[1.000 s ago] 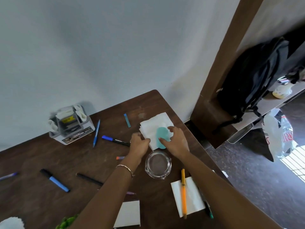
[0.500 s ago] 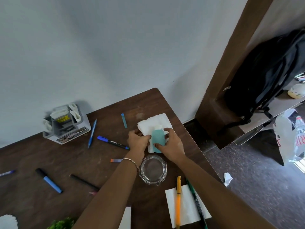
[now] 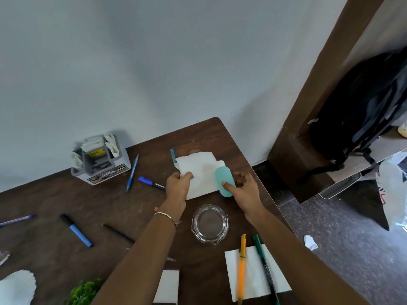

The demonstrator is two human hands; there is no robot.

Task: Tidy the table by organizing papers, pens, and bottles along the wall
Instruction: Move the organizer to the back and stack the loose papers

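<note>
A stack of white papers [image 3: 199, 170] lies near the table's far right corner, close to the wall. My left hand [image 3: 177, 188] pinches its lower left edge. My right hand [image 3: 243, 189] grips a small teal bottle [image 3: 224, 181] with a white cap at the papers' right edge. Scattered over the dark table are a blue pen [image 3: 132, 173], a blue-capped marker [image 3: 150, 183], a black and blue marker [image 3: 76, 230], a thin black pen [image 3: 117, 232], and a purple pen [image 3: 16, 220] at the left edge.
A grey organizer [image 3: 100, 161] with paper slips stands by the wall. A glass ashtray [image 3: 209, 224] sits between my forearms. An orange pen [image 3: 241, 267] and a green pen [image 3: 265, 269] lie on a white sheet [image 3: 255, 274]. A black backpack [image 3: 361, 113] hangs beyond the table's right edge.
My right hand has moved the teal bottle from the middle of the papers to their right edge. My left hand has stayed at the stack's left side.
</note>
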